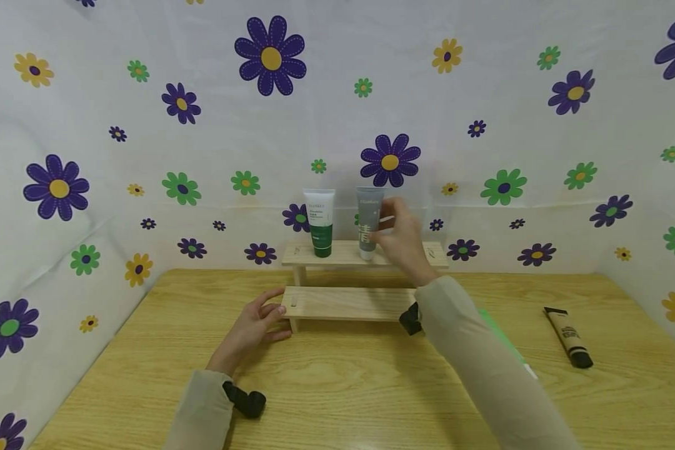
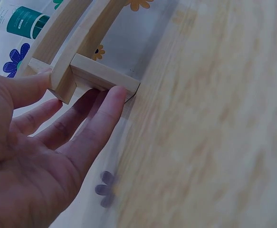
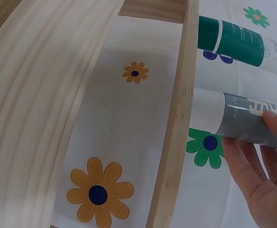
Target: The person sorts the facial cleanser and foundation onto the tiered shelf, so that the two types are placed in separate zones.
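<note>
A two-step wooden rack (image 1: pixel 343 302) stands on the table against the back cloth. On its upper step, a grey squeeze tube (image 1: pixel 369 209) with a white cap is upright, cap down. My right hand (image 1: pixel 402 237) grips this tube from the right, thumb in front and fingers behind. Left of it, a white and green squeeze tube (image 1: pixel 320 222) stands cap down on the same step. My left hand (image 1: pixel 252 326) holds the lower step's left end. In the left wrist view the thumb touches the board's end and the fingers (image 2: pixel 110 102) reach the leg below.
To the right on the table lies a beige squeeze tube (image 1: pixel 567 337) with a black cap. A green thing (image 1: pixel 500 334) with a white end lies partly hidden behind my right sleeve. Flower-patterned cloth (image 1: pixel 326 125) surrounds the table at the back and sides.
</note>
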{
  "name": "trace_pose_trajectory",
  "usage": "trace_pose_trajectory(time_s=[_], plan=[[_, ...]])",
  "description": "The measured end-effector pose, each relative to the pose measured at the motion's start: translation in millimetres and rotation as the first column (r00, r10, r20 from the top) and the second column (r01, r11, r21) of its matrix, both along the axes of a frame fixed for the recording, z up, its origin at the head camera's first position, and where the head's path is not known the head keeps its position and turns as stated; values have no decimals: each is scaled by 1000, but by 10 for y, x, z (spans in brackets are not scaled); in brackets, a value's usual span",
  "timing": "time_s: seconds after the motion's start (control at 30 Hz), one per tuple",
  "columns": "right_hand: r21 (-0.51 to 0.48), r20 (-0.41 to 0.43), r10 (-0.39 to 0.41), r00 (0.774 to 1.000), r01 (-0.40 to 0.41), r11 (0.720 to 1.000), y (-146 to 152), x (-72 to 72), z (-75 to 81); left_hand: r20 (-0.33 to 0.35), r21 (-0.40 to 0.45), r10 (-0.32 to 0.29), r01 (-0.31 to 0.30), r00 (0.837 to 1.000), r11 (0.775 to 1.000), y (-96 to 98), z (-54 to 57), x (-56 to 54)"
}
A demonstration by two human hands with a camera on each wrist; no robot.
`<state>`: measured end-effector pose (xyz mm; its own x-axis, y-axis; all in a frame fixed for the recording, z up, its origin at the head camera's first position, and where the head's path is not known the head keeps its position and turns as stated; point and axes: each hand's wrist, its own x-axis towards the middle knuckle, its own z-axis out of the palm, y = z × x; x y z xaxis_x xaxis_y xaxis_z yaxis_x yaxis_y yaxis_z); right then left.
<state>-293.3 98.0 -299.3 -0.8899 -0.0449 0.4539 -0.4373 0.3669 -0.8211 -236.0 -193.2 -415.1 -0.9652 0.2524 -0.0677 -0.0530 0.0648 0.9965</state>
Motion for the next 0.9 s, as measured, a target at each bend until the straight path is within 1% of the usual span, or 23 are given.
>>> trace_pose_trajectory(time_s=[0.2, 0.37, 0.53, 0.63, 0.9], plan=[[1, -1, 10, 1000, -10, 1000, -47, -19, -4, 6, -5, 8, -8, 1000, 1000, 5, -3, 5], [15, 67, 31, 997, -32, 999, -23, -18, 13, 2, -12, 8, -8, 1000, 1000, 4, -16, 3], [16, 135, 51, 990, -54, 998, 73, 16, 46, -7, -17, 2, -2, 1000, 1000, 3, -25, 0], [21, 165, 47, 985, -51, 998, 148, 44, 66, -8, -15, 2, -2, 1000, 1000, 7, -20, 1], [73, 180, 14, 984, -27, 997, 385, 121, 101, 10, -6, 8, -8, 1000, 1000, 7, 6, 10]])
